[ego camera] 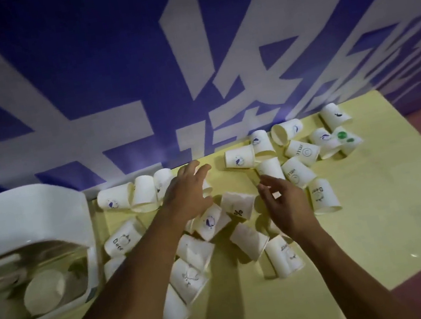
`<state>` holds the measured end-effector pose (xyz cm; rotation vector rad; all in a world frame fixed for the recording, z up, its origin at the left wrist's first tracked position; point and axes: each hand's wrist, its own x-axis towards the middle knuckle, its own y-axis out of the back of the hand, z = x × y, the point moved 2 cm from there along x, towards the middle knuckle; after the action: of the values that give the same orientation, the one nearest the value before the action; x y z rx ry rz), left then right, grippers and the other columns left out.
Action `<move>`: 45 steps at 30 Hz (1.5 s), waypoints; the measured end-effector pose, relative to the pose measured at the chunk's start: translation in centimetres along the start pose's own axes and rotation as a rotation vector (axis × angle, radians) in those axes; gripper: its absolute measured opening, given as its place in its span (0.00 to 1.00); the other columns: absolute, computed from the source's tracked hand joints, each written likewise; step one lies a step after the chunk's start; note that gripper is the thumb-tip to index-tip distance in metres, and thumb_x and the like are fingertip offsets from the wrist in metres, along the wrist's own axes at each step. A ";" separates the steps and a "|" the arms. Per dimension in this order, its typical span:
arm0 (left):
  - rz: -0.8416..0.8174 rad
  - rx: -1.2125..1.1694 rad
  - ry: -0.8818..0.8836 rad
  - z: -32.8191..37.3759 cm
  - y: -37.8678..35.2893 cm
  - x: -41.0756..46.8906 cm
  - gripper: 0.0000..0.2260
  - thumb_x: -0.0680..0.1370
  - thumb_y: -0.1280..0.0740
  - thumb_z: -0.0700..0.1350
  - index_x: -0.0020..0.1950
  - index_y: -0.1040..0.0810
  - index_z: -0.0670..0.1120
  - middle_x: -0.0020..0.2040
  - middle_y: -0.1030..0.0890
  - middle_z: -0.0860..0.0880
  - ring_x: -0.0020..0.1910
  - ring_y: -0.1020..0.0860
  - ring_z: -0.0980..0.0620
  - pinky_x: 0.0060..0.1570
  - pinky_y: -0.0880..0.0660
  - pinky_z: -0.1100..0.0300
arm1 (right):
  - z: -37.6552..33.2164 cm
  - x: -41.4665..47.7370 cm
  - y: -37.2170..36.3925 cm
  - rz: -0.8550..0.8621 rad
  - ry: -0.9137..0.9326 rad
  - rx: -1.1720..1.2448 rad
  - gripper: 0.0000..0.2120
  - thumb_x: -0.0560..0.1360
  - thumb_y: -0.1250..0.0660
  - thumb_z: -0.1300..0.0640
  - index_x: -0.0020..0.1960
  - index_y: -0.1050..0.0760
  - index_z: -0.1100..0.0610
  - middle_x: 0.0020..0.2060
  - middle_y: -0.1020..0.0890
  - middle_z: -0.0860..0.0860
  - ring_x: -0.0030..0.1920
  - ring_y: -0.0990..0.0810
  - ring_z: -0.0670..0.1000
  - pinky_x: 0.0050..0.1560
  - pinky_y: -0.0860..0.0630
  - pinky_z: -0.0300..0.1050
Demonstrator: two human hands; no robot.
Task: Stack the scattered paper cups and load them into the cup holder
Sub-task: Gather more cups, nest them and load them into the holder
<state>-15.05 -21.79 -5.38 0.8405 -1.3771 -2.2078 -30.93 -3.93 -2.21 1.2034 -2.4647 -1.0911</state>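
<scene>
Head view, fingers first. Left fingers [200, 170] splayed wide, palm down over cups [248, 239] mid-pile; touching one or just above it, cannot tell. Right fingers [266, 186] loosely bent, apart, nothing clearly held. Left hand [190, 193] at 11 o'clock of right hand [288, 204], near but apart. Around both: loose cups on their sides on table [378, 201], none visibly nested. One group at 9 to 10 o'clock of left hand, bigger group at 1 o'clock of right hand, more at 6 o'clock between the forearms. Holder [23, 210] at 9 o'clock, at table's left end; loaded cups [45, 295], or what looks like them, seen through its clear front. Banner [104, 65] behind at 12 o'clock. Judged progress: early. Perhaps a few loaded; nearly the whole scatter left to gather, nest and load. No stack in either hand yet.
</scene>
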 end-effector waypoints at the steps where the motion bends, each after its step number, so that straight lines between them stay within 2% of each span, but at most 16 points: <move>1: -0.062 0.075 -0.037 0.0 -0.3 1.3 0.35 0.77 0.28 0.52 0.81 0.39 0.54 0.82 0.42 0.48 0.79 0.39 0.44 0.73 0.32 0.46 | 1.0 1.1 0.8 0.003 0.011 -0.026 0.16 0.83 0.35 0.49 0.67 0.20 0.54 0.55 0.14 0.50 0.53 0.17 0.49 0.54 0.19 0.48; 5: -0.261 0.358 -0.234 0.0 -0.6 4.1 0.31 0.81 0.34 0.42 0.81 0.40 0.55 0.83 0.44 0.50 0.78 0.41 0.46 0.73 0.35 0.50 | 3.8 4.9 2.5 -0.026 -0.026 -0.051 0.16 0.82 0.35 0.50 0.68 0.21 0.53 0.59 0.16 0.49 0.54 0.18 0.47 0.53 0.21 0.45; 8: -0.358 0.565 -0.395 0.2 -0.6 5.2 0.31 0.81 0.35 0.37 0.81 0.40 0.56 0.83 0.43 0.51 0.78 0.40 0.46 0.73 0.38 0.53 | 4.9 7.3 2.5 -0.091 0.002 -0.074 0.17 0.82 0.34 0.53 0.70 0.22 0.54 0.63 0.17 0.50 0.59 0.19 0.49 0.60 0.22 0.47; 13: -0.406 0.737 -0.570 0.0 -1.0 7.0 0.29 0.81 0.34 0.37 0.79 0.38 0.55 0.81 0.40 0.50 0.77 0.38 0.42 0.71 0.36 0.49 | 5.3 11.3 1.6 -0.178 0.104 -0.197 0.21 0.80 0.31 0.53 0.72 0.24 0.56 0.66 0.20 0.55 0.66 0.23 0.56 0.65 0.25 0.53; 19: -0.413 0.803 -0.661 -0.9 -1.4 8.2 0.20 0.83 0.40 0.37 0.73 0.32 0.51 0.71 0.28 0.48 0.70 0.31 0.42 0.66 0.34 0.48 | 4.7 15.4 -0.6 -0.260 0.272 -0.477 0.36 0.73 0.23 0.49 0.77 0.32 0.53 0.73 0.26 0.52 0.74 0.33 0.58 0.73 0.38 0.58; 22: -0.351 0.712 -0.642 -1.4 -1.5 8.8 0.25 0.78 0.32 0.38 0.74 0.33 0.51 0.67 0.26 0.49 0.66 0.29 0.45 0.64 0.33 0.51 | 4.6 16.9 -1.8 -0.316 0.309 -0.619 0.41 0.72 0.23 0.48 0.79 0.37 0.51 0.77 0.32 0.50 0.77 0.39 0.58 0.75 0.42 0.61; 24: -0.307 0.562 -0.573 -1.2 -1.2 8.9 0.30 0.77 0.28 0.45 0.77 0.35 0.53 0.70 0.27 0.52 0.68 0.29 0.48 0.66 0.34 0.54 | 4.4 17.5 -2.5 -0.345 0.315 -0.691 0.40 0.73 0.24 0.49 0.80 0.39 0.49 0.78 0.35 0.50 0.78 0.42 0.58 0.76 0.44 0.64; 27: -0.243 0.081 -0.296 -0.2 -0.1 7.7 0.30 0.78 0.27 0.54 0.78 0.34 0.56 0.74 0.30 0.55 0.72 0.31 0.53 0.70 0.36 0.57 | 4.2 17.7 -3.2 -0.374 0.305 -0.749 0.38 0.75 0.27 0.48 0.80 0.40 0.49 0.79 0.37 0.50 0.80 0.46 0.58 0.77 0.48 0.68; 29: -0.118 -0.225 -0.130 0.7 0.7 6.1 0.29 0.79 0.29 0.56 0.78 0.34 0.56 0.75 0.31 0.56 0.72 0.31 0.54 0.71 0.32 0.56 | 4.1 17.6 -3.5 -0.367 0.297 -0.750 0.34 0.76 0.29 0.47 0.79 0.39 0.49 0.79 0.37 0.51 0.81 0.47 0.58 0.77 0.51 0.69; 31: 0.030 -0.454 -0.003 1.2 1.1 4.1 0.28 0.79 0.30 0.57 0.77 0.34 0.56 0.74 0.30 0.57 0.70 0.30 0.57 0.68 0.30 0.56 | 4.1 17.1 -3.6 -0.321 0.321 -0.713 0.33 0.76 0.29 0.46 0.77 0.35 0.51 0.77 0.32 0.52 0.80 0.44 0.58 0.77 0.51 0.67; 34: 0.206 -0.605 0.128 1.2 0.7 1.1 0.28 0.77 0.28 0.60 0.75 0.32 0.56 0.71 0.28 0.58 0.67 0.29 0.58 0.63 0.32 0.62 | 3.6 15.7 -3.3 -0.235 0.349 -0.519 0.32 0.73 0.25 0.47 0.73 0.30 0.55 0.69 0.24 0.54 0.71 0.29 0.59 0.74 0.37 0.62; 36: 0.291 -0.666 0.177 1.0 0.5 -0.8 0.32 0.73 0.27 0.63 0.74 0.31 0.57 0.70 0.27 0.60 0.67 0.28 0.59 0.63 0.31 0.63 | 2.6 14.3 -2.7 -0.201 0.326 -0.297 0.33 0.71 0.21 0.51 0.72 0.30 0.57 0.66 0.24 0.55 0.61 0.22 0.58 0.62 0.23 0.56; 37: 0.322 -0.698 0.198 0.9 0.4 -1.7 0.33 0.72 0.26 0.64 0.73 0.31 0.57 0.69 0.26 0.61 0.68 0.28 0.59 0.64 0.31 0.63 | 2.0 13.4 -2.4 -0.184 0.333 -0.227 0.34 0.70 0.20 0.53 0.72 0.30 0.59 0.65 0.24 0.55 0.58 0.21 0.57 0.57 0.20 0.53; 40: 0.385 -0.774 0.261 0.0 0.5 -4.3 0.33 0.70 0.22 0.62 0.71 0.29 0.58 0.67 0.25 0.61 0.66 0.26 0.57 0.63 0.27 0.59 | 0.0 10.4 -1.6 -0.114 0.388 -0.141 0.37 0.69 0.18 0.51 0.72 0.30 0.60 0.63 0.24 0.56 0.56 0.23 0.53 0.51 0.22 0.44; 42: 0.428 -0.813 0.269 -0.8 0.9 -6.7 0.32 0.71 0.23 0.61 0.72 0.29 0.58 0.68 0.25 0.60 0.67 0.26 0.57 0.62 0.28 0.61 | -1.6 8.0 -1.3 -0.106 0.377 -0.097 0.38 0.69 0.19 0.47 0.73 0.31 0.57 0.64 0.25 0.53 0.56 0.26 0.47 0.51 0.24 0.41; 45: 0.494 -0.851 0.235 -2.4 1.3 -10.9 0.28 0.76 0.30 0.64 0.73 0.31 0.58 0.69 0.27 0.62 0.68 0.27 0.61 0.63 0.28 0.63 | -4.2 4.6 -1.8 -0.127 0.376 -0.034 0.38 0.70 0.21 0.42 0.74 0.32 0.53 0.66 0.25 0.49 0.60 0.25 0.47 0.54 0.20 0.48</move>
<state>-5.40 -17.24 -1.96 0.3641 -0.3743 -1.9260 -30.92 -10.28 -1.08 1.4223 -2.1034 -0.8383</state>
